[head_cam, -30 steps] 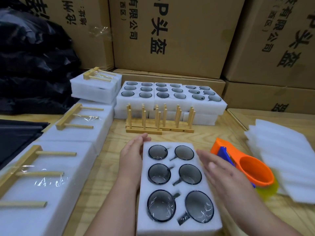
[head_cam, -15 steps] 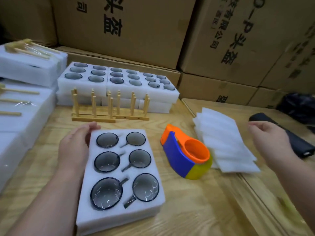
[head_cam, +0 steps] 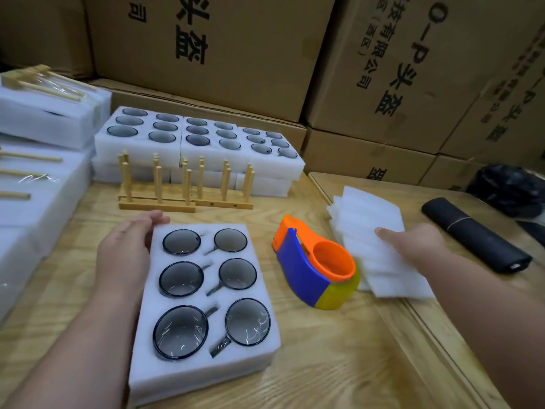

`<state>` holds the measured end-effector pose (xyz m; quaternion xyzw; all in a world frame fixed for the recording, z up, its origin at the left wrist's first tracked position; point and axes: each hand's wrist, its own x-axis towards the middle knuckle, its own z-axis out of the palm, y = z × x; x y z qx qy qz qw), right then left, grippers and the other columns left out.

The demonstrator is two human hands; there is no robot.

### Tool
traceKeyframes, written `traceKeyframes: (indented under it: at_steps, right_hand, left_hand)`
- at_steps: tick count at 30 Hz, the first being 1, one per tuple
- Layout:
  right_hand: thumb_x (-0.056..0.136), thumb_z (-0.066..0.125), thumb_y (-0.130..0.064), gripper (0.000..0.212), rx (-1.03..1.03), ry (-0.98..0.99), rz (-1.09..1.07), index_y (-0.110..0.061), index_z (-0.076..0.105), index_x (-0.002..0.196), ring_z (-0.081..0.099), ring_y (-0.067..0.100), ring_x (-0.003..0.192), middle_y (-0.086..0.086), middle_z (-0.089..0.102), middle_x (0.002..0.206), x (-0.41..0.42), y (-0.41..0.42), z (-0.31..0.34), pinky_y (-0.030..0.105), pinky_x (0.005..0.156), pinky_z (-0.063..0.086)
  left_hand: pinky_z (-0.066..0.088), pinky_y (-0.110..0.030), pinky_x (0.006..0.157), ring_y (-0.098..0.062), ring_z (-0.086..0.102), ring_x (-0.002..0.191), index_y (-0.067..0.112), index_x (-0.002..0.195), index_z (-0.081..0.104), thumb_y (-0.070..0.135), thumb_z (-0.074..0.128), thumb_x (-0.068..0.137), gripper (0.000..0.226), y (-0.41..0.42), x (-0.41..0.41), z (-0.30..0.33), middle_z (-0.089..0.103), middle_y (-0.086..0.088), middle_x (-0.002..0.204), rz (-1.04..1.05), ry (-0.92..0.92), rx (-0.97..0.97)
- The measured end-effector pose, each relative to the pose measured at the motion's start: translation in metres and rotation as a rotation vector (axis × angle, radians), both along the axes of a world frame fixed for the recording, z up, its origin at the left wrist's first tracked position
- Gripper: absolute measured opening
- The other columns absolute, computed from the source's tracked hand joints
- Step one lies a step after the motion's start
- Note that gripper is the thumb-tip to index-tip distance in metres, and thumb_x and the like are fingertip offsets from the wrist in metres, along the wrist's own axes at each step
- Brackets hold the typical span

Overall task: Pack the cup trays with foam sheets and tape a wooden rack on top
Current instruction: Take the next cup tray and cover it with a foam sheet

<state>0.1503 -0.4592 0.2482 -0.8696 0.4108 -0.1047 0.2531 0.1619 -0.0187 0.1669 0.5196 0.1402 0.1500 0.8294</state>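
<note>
Left hand rests flat against the cup tray, fingers straight; right hand on the foam sheets, its fingers seemingly pinching one.

We see a white foam cup tray holding six smoky grey glass cups with dark blue rims. Beside it lies a tape dispenser in orange, blue and yellow. The foam sheets are plain white. The wooden rack is pale honey-coloured, and the table is light wood with a wavy darker grain. Behind stand brown cardboard boxes printed with black characters. A black roll lies at the right.
</note>
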Motion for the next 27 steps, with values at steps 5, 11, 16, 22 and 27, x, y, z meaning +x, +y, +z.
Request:
traceKeyframes:
  at_steps: [5,11,16,22,27]
  right_hand:
    - [0.074,0.08,-0.062,0.056,-0.158,0.043,0.055,-0.012,0.057,0.086,0.061,0.037,0.099,0.01,0.064,0.092,0.004,0.002,0.004,0.051,0.083,0.056]
    - [0.066,0.093,-0.047,0.059,0.068,-0.029,-0.016,-0.005,0.062,0.095,0.061,0.032,0.08,0.01,0.066,0.093,0.0,-0.002,0.011,0.042,0.067,0.051]
    - [0.081,0.084,-0.038,0.047,0.195,-0.21,0.002,-0.004,0.067,0.109,0.066,0.037,0.092,0.011,0.069,0.103,-0.003,-0.003,0.019,0.049,0.087,0.055]
    - [0.093,0.063,-0.035,0.03,0.295,-0.546,0.069,-0.012,0.064,0.111,0.054,0.016,0.067,-0.001,0.057,0.08,-0.006,0.027,0.054,0.032,0.063,0.045]
    - [0.093,0.07,-0.033,0.034,0.632,-0.63,0.27,-0.013,0.065,0.12,0.064,0.02,0.082,0.0,0.069,0.103,-0.03,0.085,0.066,0.035,0.065,0.049]
  left_hand:
    - [0.054,-0.029,0.074,-0.009,0.073,0.079,0.021,0.093,0.076,0.016,0.056,0.096,0.021,0.0,0.002,0.0,0.079,0.001,0.1,-0.002,0.002,-0.018]
    - [0.053,-0.029,0.071,-0.007,0.072,0.076,0.02,0.098,0.076,0.016,0.055,0.098,0.022,-0.001,0.0,0.0,0.079,0.003,0.1,0.0,-0.001,0.0]
    - [0.053,-0.03,0.072,-0.009,0.072,0.075,0.023,0.095,0.075,0.016,0.055,0.097,0.022,0.0,0.002,-0.002,0.079,0.001,0.1,-0.005,-0.007,-0.005]
    - [0.055,-0.026,0.061,-0.011,0.071,0.069,0.027,0.1,0.071,0.017,0.06,0.091,0.017,0.002,0.004,-0.003,0.08,0.002,0.099,-0.029,-0.012,-0.044]
    - [0.056,-0.025,0.057,-0.012,0.071,0.069,0.024,0.102,0.071,0.015,0.057,0.094,0.018,0.001,0.003,-0.002,0.079,0.001,0.1,-0.032,-0.013,-0.052]
